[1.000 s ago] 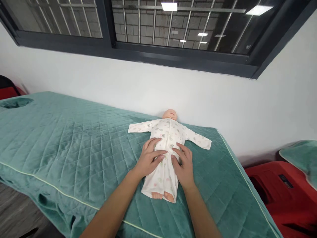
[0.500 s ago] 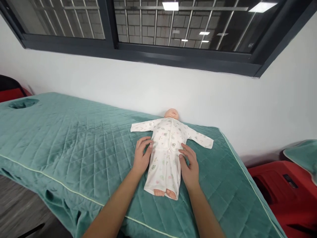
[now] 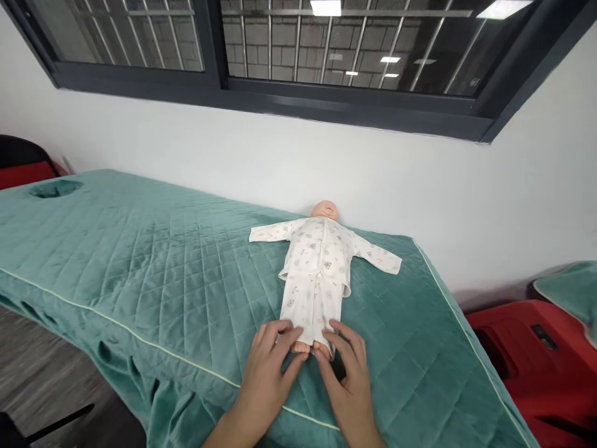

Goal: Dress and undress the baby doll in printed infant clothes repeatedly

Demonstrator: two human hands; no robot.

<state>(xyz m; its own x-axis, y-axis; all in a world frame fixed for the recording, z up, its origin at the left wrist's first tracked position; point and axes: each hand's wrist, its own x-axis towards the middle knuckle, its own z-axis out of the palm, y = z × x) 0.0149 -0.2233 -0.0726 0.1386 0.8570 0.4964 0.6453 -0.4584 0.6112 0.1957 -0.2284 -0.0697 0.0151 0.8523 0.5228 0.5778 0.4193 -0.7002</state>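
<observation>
A baby doll [image 3: 325, 210] lies on its back with its head against the wall and its arms spread out. It wears a white printed shirt [image 3: 310, 249] and matching trousers [image 3: 298, 305], and its bare toes show below the cuffs. My left hand [image 3: 268, 370] is at the cuff on the left side, thumb and fingers around the cuff and foot. At the other cuff, my right hand [image 3: 349, 373] has its thumb and fingertips placed the same way. The fingertips' exact grip on the cloth is partly hidden.
A green quilted cover [image 3: 196, 267] drapes the bed, which has a face hole [image 3: 56, 188] at its far left end. Behind it rises a white wall [image 3: 209, 149] under a dark-framed window [image 3: 298, 102]. Red plastic furniture [image 3: 517, 348] stands at the right.
Both hands have moved from beside the doll's waist down to its trouser cuffs. The shirt hem now flares out at both sides, and the trouser legs look narrower around the feet.
</observation>
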